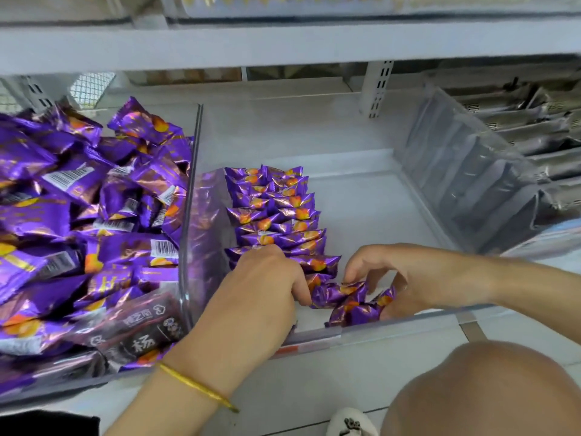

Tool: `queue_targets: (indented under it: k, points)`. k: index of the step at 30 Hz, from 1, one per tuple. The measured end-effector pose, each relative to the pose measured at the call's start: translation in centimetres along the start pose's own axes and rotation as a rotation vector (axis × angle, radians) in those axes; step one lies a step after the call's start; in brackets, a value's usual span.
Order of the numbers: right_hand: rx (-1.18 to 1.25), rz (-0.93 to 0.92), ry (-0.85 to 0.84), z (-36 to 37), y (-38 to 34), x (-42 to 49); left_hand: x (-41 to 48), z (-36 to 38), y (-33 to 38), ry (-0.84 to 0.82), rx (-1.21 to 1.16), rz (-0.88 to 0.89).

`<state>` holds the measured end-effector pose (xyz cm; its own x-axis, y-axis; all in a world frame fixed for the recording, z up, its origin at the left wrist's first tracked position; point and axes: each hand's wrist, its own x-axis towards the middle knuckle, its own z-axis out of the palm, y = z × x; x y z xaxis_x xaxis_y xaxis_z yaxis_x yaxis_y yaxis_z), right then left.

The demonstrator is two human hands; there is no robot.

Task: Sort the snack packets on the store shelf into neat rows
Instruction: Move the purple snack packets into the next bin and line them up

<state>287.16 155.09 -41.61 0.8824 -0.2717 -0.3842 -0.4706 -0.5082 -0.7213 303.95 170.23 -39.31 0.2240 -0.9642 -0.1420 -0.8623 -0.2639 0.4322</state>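
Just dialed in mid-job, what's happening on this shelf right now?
A person is sorting snacks in the middle clear-walled compartment. Two neat rows of purple packets already run front to back. The left hand rests against their near end, fingertips hidden, while the right hand grips a few loose packets at the front. A jumbled pile of the same packets waits in the bin on the left.

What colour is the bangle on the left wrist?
Gold: a thin, plain bangle, seen best in the head view.
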Motion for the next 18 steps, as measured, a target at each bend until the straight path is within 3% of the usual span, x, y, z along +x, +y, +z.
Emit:
queue_targets:
  k: [5,9,11,18]
  points:
    - [-0.053,0.135,-0.044,-0.6,-1.4,-1.1,0.6,-0.9,0.4,-0.068,0.075,-0.004]
    - [0.152,0.22,-0.047,-0.6,-2.3,-1.2,-0.2,-0.5,0.3,-0.021,-0.155,0.034]
    - [0.288,0.263,0.006,-0.5,-2.6,-1.2,-0.3,-0.4,0.2,-0.083,-0.281,0.022]
    - [0.431,0.387,0.031,-0.2,-3.4,-0.6,-0.1,0.2,0.0,-0.163,-0.418,-0.016]
